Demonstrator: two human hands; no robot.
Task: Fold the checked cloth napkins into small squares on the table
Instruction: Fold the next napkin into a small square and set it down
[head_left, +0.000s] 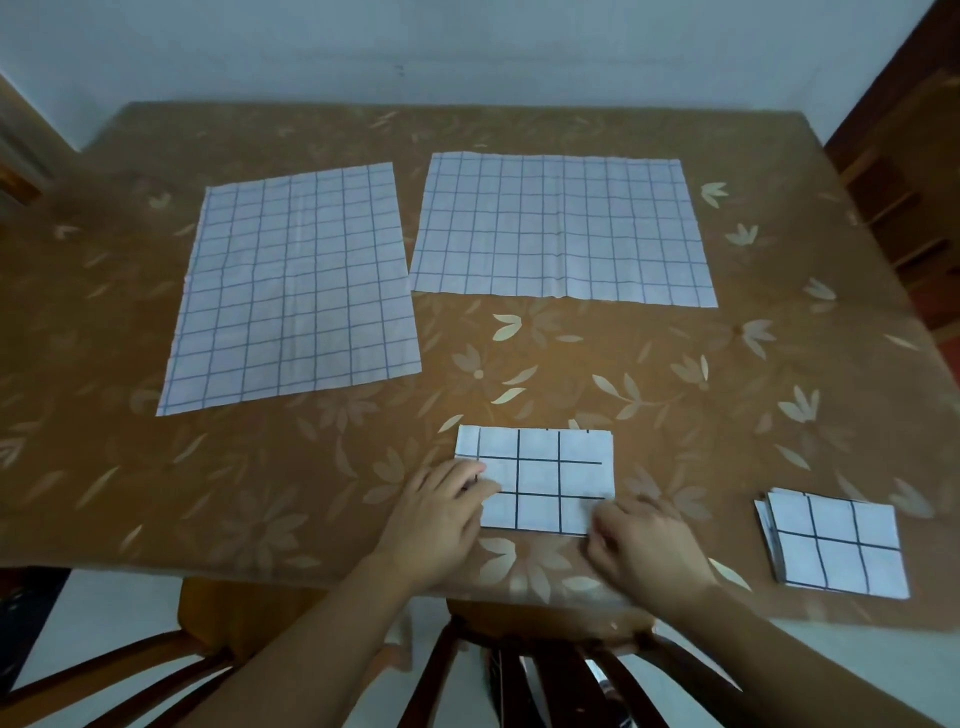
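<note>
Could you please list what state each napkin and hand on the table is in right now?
Left napkin: spread flat, unfolded.
Right napkin: spread flat, unfolded.
Middle napkin: partly folded, under both hands.
Folded stack: finished squares.
Left hand: pressing its left edge.
Right hand: at its near right corner.

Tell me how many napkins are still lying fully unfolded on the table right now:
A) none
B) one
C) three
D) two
D: two napkins lie spread flat at the far side, the left flat napkin and the right flat napkin; the left hand and right hand rest on the half-folded napkin, and a folded stack sits to the right.
</note>
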